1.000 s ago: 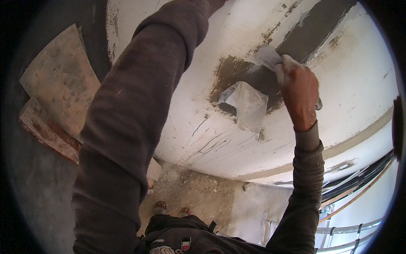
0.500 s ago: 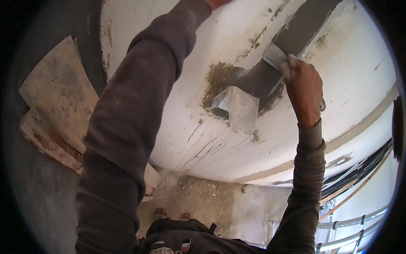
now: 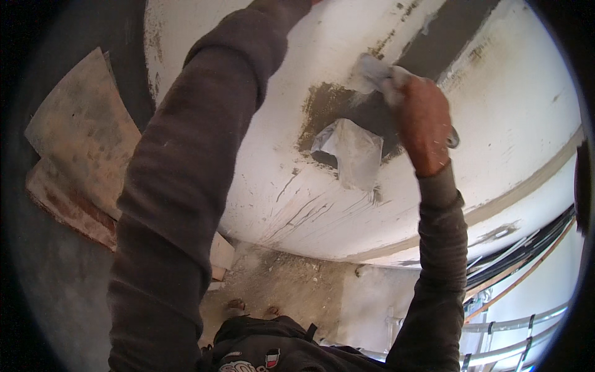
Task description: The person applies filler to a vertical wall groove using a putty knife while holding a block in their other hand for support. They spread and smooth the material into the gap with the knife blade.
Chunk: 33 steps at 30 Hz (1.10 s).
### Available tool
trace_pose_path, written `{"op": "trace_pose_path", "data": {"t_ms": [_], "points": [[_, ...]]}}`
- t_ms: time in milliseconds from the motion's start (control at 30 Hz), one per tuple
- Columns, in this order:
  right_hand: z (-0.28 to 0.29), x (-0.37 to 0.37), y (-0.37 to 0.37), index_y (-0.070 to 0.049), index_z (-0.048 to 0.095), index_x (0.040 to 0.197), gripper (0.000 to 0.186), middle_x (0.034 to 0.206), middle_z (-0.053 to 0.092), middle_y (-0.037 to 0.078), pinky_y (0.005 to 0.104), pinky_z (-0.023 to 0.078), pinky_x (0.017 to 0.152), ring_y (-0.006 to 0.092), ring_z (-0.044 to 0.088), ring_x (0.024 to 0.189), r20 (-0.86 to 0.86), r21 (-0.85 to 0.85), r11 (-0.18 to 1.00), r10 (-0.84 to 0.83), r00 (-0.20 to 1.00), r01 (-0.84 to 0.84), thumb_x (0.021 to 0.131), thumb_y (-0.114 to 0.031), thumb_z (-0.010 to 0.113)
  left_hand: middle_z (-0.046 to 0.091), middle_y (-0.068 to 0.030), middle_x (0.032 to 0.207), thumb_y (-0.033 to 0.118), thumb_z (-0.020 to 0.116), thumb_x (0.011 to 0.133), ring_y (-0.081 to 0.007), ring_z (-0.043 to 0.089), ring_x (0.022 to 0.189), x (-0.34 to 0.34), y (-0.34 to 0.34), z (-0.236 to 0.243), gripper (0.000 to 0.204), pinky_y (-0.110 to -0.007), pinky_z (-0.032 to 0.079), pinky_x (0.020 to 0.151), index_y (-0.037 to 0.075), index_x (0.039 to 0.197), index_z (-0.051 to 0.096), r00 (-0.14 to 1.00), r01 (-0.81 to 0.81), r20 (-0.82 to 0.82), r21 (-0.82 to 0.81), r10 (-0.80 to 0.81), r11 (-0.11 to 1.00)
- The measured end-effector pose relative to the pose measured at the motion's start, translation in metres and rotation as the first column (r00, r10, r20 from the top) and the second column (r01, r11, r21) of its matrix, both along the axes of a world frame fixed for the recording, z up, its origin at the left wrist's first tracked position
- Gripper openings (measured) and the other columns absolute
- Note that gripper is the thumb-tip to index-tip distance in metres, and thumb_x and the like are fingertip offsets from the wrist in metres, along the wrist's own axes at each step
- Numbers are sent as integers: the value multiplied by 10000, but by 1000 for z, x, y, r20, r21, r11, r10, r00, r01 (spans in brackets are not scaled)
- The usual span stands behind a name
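My right hand (image 3: 423,121) is closed round the handle of a putty knife (image 3: 375,72). The wide blade, blurred by motion, lies against the white wall (image 3: 273,161) beside a strip of grey plaster (image 3: 446,40). Below the hand, a piece of clear plastic sheet (image 3: 356,152) hangs from the lower end of the grey patch, which has rough brown edges. My left arm (image 3: 192,136) reaches up across the view. Only a sliver of my left hand (image 3: 315,2) shows at the top edge; its fingers are out of sight.
At the left stand a stained board (image 3: 83,111) and a reddish-brown slab (image 3: 68,198). Black cables (image 3: 527,248) and grey pipes (image 3: 520,322) run along the lower right. Dusty floor (image 3: 279,282) lies below the wall, with my feet on it.
My right hand has moved left with the putty knife, and its blade has shifted from the grey strip to the white wall at the strip's left edge. My left arm has barely moved.
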State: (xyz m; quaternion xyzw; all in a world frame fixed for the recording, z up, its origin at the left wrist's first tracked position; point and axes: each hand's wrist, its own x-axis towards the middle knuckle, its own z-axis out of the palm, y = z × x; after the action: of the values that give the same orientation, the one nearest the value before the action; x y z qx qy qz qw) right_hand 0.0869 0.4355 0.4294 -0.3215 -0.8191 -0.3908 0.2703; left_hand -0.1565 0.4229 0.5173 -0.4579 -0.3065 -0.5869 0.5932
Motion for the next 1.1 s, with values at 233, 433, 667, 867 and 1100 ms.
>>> {"op": "trace_pose_path", "data": {"t_ms": [233, 433, 667, 867, 1100], "points": [[19, 2, -24, -55, 714, 906, 177, 832, 685, 176, 465, 553, 730, 373, 693, 830, -48, -273, 958, -105, 993, 89, 896, -224, 661, 623, -106, 851, 246, 638, 980, -283, 650, 703, -8, -5, -2, 206, -397, 546, 620, 65, 970, 542, 999, -50, -1, 13, 50, 999], [-9, 0, 0, -66, 703, 922, 192, 827, 698, 180, 478, 562, 711, 378, 695, 822, 8, -146, 989, 11, 1000, -10, 919, -249, 645, 622, -123, 861, 241, 636, 984, -321, 649, 719, 4, -2, 0, 207, -415, 541, 619, 63, 967, 532, 998, 26, 63, -109, -19, 994], [-6, 2, -9, -76, 703, 913, 193, 849, 703, 185, 478, 563, 705, 370, 702, 819, -39, -186, 981, 46, 998, -52, 923, -258, 641, 616, -124, 855, 247, 647, 977, -304, 645, 714, -3, -3, -5, 225, -406, 541, 620, 59, 959, 527, 1000, -25, 11, -29, 25, 999], [-9, 0, -5, -77, 697, 921, 211, 834, 698, 194, 490, 554, 712, 386, 697, 808, -38, -156, 987, 39, 998, -45, 937, -277, 632, 615, -126, 855, 243, 654, 967, -325, 653, 735, 0, -4, 0, 215, -418, 541, 630, 72, 958, 526, 999, 20, 35, -67, -17, 998], [35, 14, -20, -86, 716, 949, 232, 807, 700, 179, 482, 556, 717, 378, 706, 813, -82, -164, 979, -134, 988, 119, 961, -298, 623, 626, -117, 857, 258, 651, 972, -311, 658, 710, -1, -6, -2, 219, -395, 546, 627, 76, 956, 531, 1000, -3, 27, -44, 5, 999]]}}
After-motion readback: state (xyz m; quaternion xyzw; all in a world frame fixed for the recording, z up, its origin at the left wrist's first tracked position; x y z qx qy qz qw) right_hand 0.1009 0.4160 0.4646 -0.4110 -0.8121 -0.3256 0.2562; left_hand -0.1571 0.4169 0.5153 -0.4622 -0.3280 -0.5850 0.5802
